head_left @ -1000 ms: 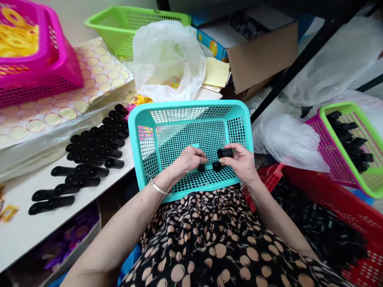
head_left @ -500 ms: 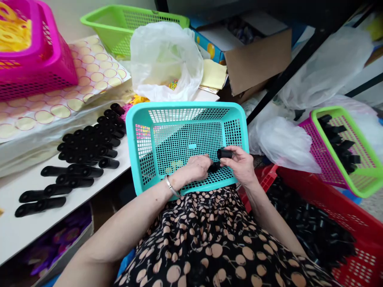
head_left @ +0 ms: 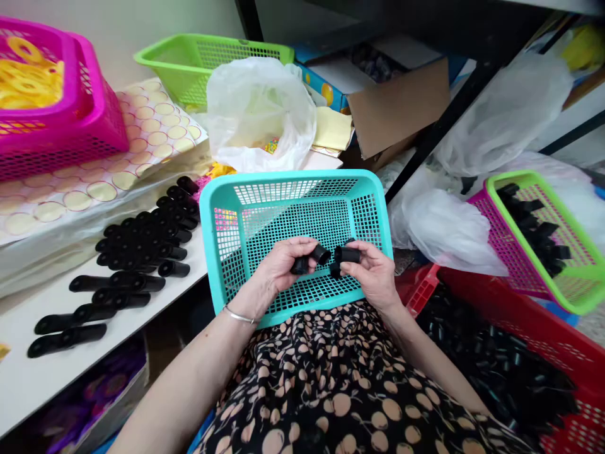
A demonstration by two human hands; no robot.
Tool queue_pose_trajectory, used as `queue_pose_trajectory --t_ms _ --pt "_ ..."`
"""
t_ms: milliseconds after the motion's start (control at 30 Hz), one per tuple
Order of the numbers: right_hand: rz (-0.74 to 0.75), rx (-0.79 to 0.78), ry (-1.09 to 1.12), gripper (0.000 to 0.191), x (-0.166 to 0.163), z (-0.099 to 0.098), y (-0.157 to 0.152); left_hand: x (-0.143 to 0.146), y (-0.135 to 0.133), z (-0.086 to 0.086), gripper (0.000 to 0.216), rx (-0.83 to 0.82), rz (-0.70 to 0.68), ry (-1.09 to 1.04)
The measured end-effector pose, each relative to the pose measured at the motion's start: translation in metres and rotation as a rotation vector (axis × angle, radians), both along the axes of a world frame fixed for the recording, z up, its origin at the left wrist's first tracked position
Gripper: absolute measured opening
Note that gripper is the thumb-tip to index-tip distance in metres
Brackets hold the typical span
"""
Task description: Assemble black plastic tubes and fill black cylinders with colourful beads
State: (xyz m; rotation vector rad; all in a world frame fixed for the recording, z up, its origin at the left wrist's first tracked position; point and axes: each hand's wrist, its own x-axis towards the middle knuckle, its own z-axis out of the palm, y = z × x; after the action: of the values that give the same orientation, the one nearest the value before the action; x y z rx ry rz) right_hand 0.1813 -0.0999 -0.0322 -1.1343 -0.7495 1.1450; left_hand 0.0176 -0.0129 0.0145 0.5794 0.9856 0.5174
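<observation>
A teal mesh basket (head_left: 222, 233) rests on my lap against the white shelf. Inside it, my left hand (head_left: 282, 265) is closed around a short black plastic tube (head_left: 312, 258), its open end facing right. My right hand (head_left: 373, 271) pinches another black tube piece (head_left: 347, 254) a little to the right, the two pieces nearly end to end but apart. One more small black piece (head_left: 334, 271) shows just below, at my right fingers.
Several assembled black tubes (head_left: 142, 246) lie in rows on the white shelf (head_left: 28, 372) at left. A red basket (head_left: 543, 340) of loose black pieces sits at right, a green-and-pink basket (head_left: 581, 296) beyond. Pink basket (head_left: 70, 132), green basket (head_left: 189, 57), plastic bag (head_left: 255, 107) and cardboard box (head_left: 401, 107) stand behind.
My left hand has picked a black tube off the basket floor and lifted it toward the piece in my right hand. The view shifted slightly.
</observation>
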Motion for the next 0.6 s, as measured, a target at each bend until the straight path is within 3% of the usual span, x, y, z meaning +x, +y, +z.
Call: queue_pose_trajectory --t_ms 167,400,600 --pt "-0.034 0.046 -0.009 0.034 -0.006 0.004 0.001 0.004 -0.005 -0.002 0.023 0.107 0.030 0.010" --pt "-0.053 -0.015 0.285 0.035 -0.021 0.008 0.006 0.015 -0.024 -0.005 0.029 0.176 0.231 0.031" --pt "-0.117 -0.002 0.321 0.035 -0.021 0.008 0.007 0.019 -0.041 -0.011 0.043 0.344 0.120 0.084"
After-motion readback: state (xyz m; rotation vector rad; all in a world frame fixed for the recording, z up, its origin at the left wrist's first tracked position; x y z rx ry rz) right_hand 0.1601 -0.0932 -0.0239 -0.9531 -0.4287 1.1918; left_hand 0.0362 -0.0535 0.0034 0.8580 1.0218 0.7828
